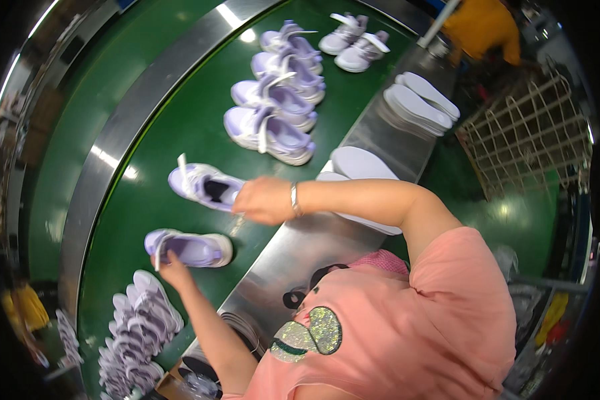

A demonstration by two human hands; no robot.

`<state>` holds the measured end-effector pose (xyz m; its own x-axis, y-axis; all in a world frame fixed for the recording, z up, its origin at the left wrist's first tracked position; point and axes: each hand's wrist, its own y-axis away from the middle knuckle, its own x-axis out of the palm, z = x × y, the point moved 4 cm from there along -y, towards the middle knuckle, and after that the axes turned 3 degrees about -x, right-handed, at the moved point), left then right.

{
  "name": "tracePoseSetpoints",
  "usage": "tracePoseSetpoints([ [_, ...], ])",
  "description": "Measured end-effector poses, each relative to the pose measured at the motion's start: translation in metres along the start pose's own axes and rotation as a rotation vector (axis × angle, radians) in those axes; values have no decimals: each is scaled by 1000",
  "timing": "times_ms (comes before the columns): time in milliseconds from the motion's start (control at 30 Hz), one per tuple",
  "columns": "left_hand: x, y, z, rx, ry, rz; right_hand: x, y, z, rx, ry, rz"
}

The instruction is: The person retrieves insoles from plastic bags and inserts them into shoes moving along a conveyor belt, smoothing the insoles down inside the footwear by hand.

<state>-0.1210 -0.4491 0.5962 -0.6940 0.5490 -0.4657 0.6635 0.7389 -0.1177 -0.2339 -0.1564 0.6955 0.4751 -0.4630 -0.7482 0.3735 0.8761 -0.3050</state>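
Note:
My right hand (pixel 265 200), with a bracelet at the wrist, grips the heel end of a lavender sneaker (pixel 192 182). That sneaker points away from me, and a dark patch shows inside it. Nearer to me, my left hand (pixel 174 270) holds the side of another lavender sneaker (pixel 195 250), its thumb at the opening near the white strap. Both shoes are on a green conveyor belt (pixel 150 205). Partly hidden under my right forearm, large white insoles (pixel 362 162) lie on the metal ledge (pixel 280 255).
Several lavender sneakers (pixel 270 130) stand in a row farther up the belt, with a paler pair (pixel 355 45) beyond. More shoes (pixel 135 330) crowd the lower left. Stacked insoles (pixel 417 107) sit on the ledge near a wire rack (pixel 530 135). A person in orange (pixel 482 30) is at upper right.

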Motion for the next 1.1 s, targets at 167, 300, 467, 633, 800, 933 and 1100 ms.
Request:
tracePoseSetpoints([
  [167, 21, 45, -58, 321, -613, -379, -99, 160, -85, 663, 303, -311],
  [300, 91, 110, -140, 671, -647, -93, -161, 294, -119, 1068, 682, -431],
  [467, 157, 107, -139, 715, -479, 244, -199, 376, -132, 1306, 855, -436],
  [633, 166, 86, -125, 393, -787, 364, -206, 412, -144, 1303, 895, -316],
  [800, 113, 47, -90, 233, -808, 170, -201, 404, -117, 1060, 859, -502],
  [933, 110, 53, -133, 589, -960, 23, -192, 373, -110, 912, 712, -537],
  [1100, 207, 96, -163, 260, -237, 603, -166, 296, -94, 683, 480, -488],
])
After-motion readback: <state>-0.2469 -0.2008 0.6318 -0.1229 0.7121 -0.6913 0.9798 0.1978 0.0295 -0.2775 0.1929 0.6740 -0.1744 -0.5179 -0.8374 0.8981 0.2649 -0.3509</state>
